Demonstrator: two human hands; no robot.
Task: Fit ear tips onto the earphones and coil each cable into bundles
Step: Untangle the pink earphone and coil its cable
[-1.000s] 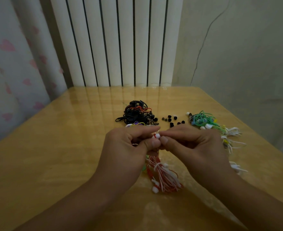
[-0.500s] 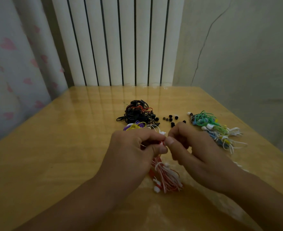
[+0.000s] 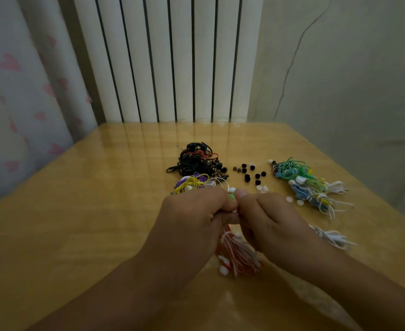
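Head view: both hands are meeting above the wooden surface (image 3: 82, 223), near its middle. Left hand (image 3: 192, 218) is curling its fingers (image 3: 223, 206) round something small at the meeting point; right hand (image 3: 268, 218) is pinching toward the same spot with thumb tip up. What sits inside either pinch is hidden, so I cannot tell whether it is an earbud, an ear tip or only cable. A red-and-white earphone bundle (image 3: 238, 256) is hanging or lying just below and between the hands.

Judgement: a tip is probably being fitted to one bud of that red-and-white set. To do it well, the bud should be held still by its stem in one hand while the other is pressing the tip squarely over the nozzle, rolling it slightly so that the collar seats all round. Cable slack should be kept out of the pinch.

Counts, as far as resolvable:
- black cable pile (image 3: 196, 163), far centre: 1 heap, sets not separable.
- purple-and-yellow tangle (image 3: 192, 182), just beside it: 1.
- green, blue and white bundles (image 3: 301, 185), far right: 1 row, members not countable.
- white earphone set (image 3: 332, 237), near right: 1.
- loose black ear tips (image 3: 249, 173): roughly 10.
- loose white ear tips (image 3: 262, 188): about 4 showing.
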